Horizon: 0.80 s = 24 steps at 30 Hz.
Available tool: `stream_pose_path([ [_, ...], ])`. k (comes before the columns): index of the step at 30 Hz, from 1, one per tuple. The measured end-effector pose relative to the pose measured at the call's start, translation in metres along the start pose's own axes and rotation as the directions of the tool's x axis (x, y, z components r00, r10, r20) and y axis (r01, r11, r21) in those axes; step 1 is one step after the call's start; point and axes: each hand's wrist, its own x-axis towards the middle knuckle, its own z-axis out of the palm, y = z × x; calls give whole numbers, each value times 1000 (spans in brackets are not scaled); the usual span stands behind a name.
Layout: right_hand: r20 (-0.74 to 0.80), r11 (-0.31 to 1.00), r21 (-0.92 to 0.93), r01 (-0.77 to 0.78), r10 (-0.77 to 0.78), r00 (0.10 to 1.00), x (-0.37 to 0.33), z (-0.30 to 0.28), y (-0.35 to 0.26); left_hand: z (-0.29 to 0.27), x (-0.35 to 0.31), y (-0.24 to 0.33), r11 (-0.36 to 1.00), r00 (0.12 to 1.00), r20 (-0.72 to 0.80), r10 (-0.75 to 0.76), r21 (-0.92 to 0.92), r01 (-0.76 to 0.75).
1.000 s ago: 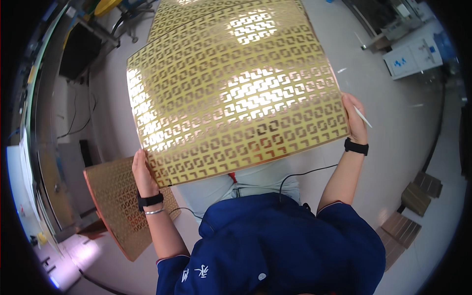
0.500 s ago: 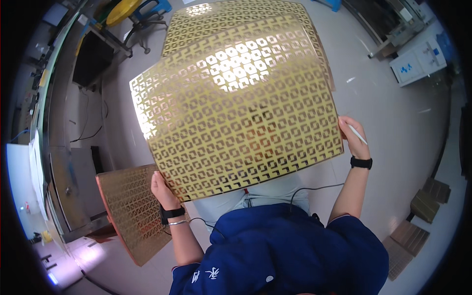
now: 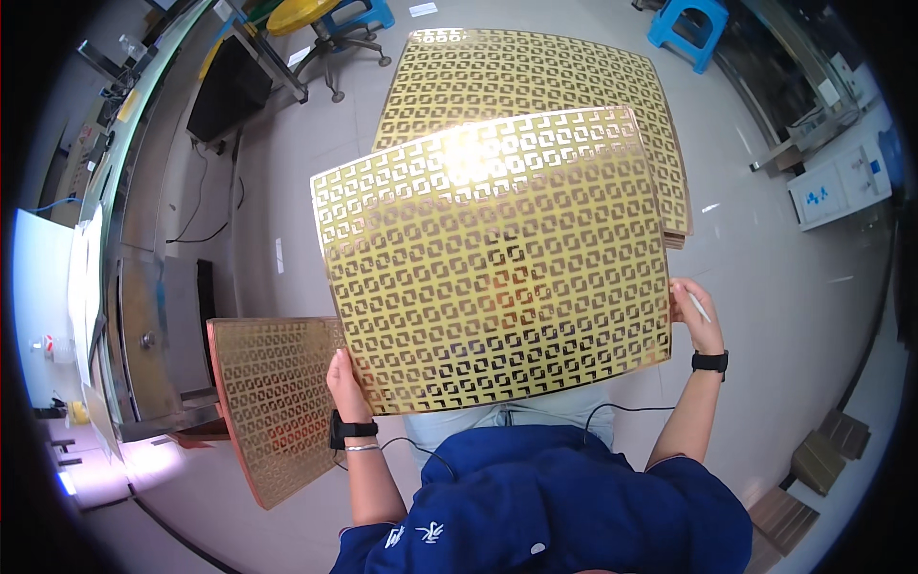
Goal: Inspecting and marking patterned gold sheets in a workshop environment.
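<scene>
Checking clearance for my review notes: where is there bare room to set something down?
Widest: the floor between the right hand and the white cabinet. A narrower floor patch lies between the black box and the upper panel stack. Crowded: lower left, where the left hand, held panel and reddish-edged stack overlap in view.

Showing white written characters [image 3: 432, 532] on the left side of the navy shirt [image 3: 612, 507], near; also showing small blue marks [image 3: 818, 195] on the white cabinet [image 3: 843, 189], far right, being too indistinct for reading

Glare whitens the patterned panel [image 3: 502, 273] near its top (picture corners fall black).
</scene>
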Motion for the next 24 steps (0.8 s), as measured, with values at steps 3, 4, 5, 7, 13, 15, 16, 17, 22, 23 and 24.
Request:
stream_pose_path([
  [3,-92,998,4,66,-66,994,7,9,-15,-2,11,16,996,996,-26,-84,10,85],
  [4,-127,995,2,95,-94,987,9,13,-19,0,17,22,996,996,-25,-83,9,84],
  [5,-126,995,2,97,-96,987,11,17,-21,-2,24,26,991,993,-47,-111,76,114],
  [7,-218,987,1,158,-154,964,17,22,-29,0,36,36,977,993,-17,-119,175,120],
  [13,-264,974,-80,214,-228,937,36,27,-18,34,63,64,994,994,61,-87,78,82],
  [15,-262,974,-36,222,-224,939,41,21,-11,44,72,66,992,990,108,-93,-73,101],
  [16,-279,975,-2,223,-215,936,44,23,-9,46,75,64,980,988,121,-97,-159,116],
  [17,-251,973,2,232,-224,942,46,28,-9,48,75,63,970,994,78,-82,-222,98],
  [22,-261,947,167,274,-226,939,44,33,-18,55,64,71,976,1000,-9,18,-215,-19],
  [23,-229,934,222,279,-228,946,43,31,-22,54,62,74,975,999,0,44,-220,-43],
  [24,-205,920,277,279,-227,952,38,27,-26,56,58,82,973,999,-3,51,-224,-50],
])
